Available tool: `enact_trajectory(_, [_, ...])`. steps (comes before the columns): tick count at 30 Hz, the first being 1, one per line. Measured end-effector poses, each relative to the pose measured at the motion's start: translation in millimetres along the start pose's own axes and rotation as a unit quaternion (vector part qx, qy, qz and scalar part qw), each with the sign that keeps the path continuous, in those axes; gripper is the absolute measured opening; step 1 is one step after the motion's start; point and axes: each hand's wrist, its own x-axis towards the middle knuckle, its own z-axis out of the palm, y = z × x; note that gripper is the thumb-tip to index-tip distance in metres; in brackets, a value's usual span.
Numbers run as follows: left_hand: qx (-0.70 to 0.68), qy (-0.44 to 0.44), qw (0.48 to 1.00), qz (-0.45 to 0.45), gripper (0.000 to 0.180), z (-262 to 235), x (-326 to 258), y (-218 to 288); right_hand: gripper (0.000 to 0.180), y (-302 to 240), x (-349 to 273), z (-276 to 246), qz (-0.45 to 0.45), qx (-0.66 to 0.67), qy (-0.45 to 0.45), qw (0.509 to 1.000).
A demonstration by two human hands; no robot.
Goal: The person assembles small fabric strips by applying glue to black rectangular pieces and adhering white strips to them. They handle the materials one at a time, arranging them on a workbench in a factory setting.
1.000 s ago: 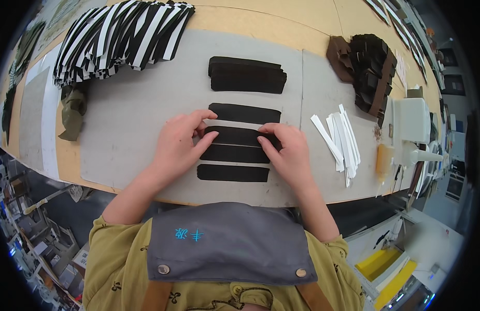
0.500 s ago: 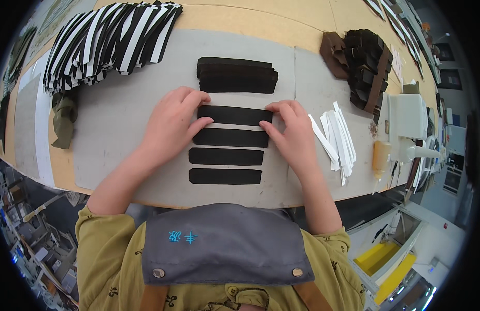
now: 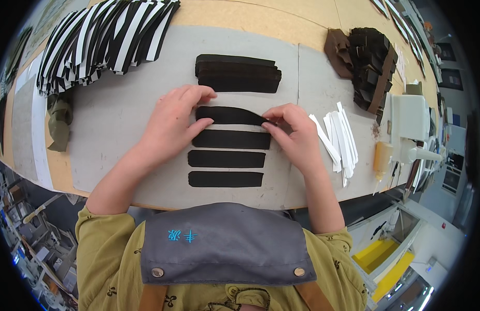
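Four short black strips lie one below another on a grey work mat [image 3: 121, 119]. The topmost black strip [image 3: 229, 115] is pinched at its right end by my right hand [image 3: 296, 129], and that end curls. At the strip's left end is my left hand [image 3: 170, 122], open, its thumb on or just over the strip and its index finger apart, beyond the far edge. The second strip [image 3: 232, 139], third strip [image 3: 227, 159] and nearest strip [image 3: 225, 179] lie flat. Beyond them sits a stack of similar black strips [image 3: 240, 78].
Black-and-white strips [image 3: 110, 39] are heaped at the far left, by an olive cloth scrap [image 3: 59, 124]. White strips [image 3: 341, 140] lie to the right. Behind them is a bundle of dark brown pieces [image 3: 369, 67]. An amber bottle [image 3: 382, 157] and a white container [image 3: 408, 116] stand at the right edge.
My right fingers have closed on the topmost strip's right end, which now bends and narrows instead of lying flat. My left index finger has lifted off the strip's far edge.
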Motion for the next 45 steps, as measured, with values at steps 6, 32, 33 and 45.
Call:
enact_trajectory(6, [-0.080, 0.016, 0.996, -0.049, 0.024, 0, 0, -1, 0.010, 1, 1, -3, 0.015, 0.062, 0.008, 0.998])
enact_trajectory(32, [-0.065, 0.101, 0.993, -0.006, 0.013, 2, 4, -9, 0.011, 5, 22, 2, -0.109, -0.074, 0.064, 0.989])
enact_trajectory(33, [-0.035, 0.113, 0.993, 0.018, 0.012, 1, 6, -9, 0.010, 4, 22, 2, -0.110, -0.076, 0.070, 0.989])
enact_trajectory(45, [-0.028, 0.161, 0.975, 0.150, 0.023, 3, 8, -20, 0.037, -5, 33, 4, -0.151, -0.183, 0.167, 0.957])
